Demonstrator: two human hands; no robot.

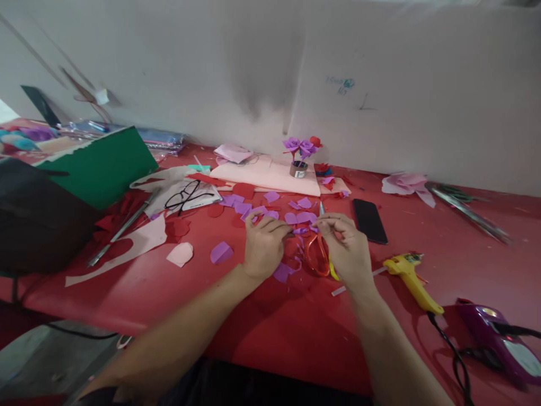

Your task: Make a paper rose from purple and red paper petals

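My left hand [265,243] and my right hand [347,247] are close together over the red table, fingers pinched. Between their fingertips is a small, narrow purple craft piece [300,230]; its exact shape is partly hidden. Beyond the fingers lie several flat purple petal pieces [305,217], and one purple petal [221,252] lies apart on the left. Purple scraps [284,272] lie below my hands. Orange-handled scissors [316,256] rest beside my right hand, their blades partly covered by it.
A pot of purple and red craft flowers [298,169] stands at the back. Black glasses [188,196] lie left, near a green board [114,166]. On the right are a phone [370,220], a yellow glue gun [412,282] and a purple corded device [499,338].
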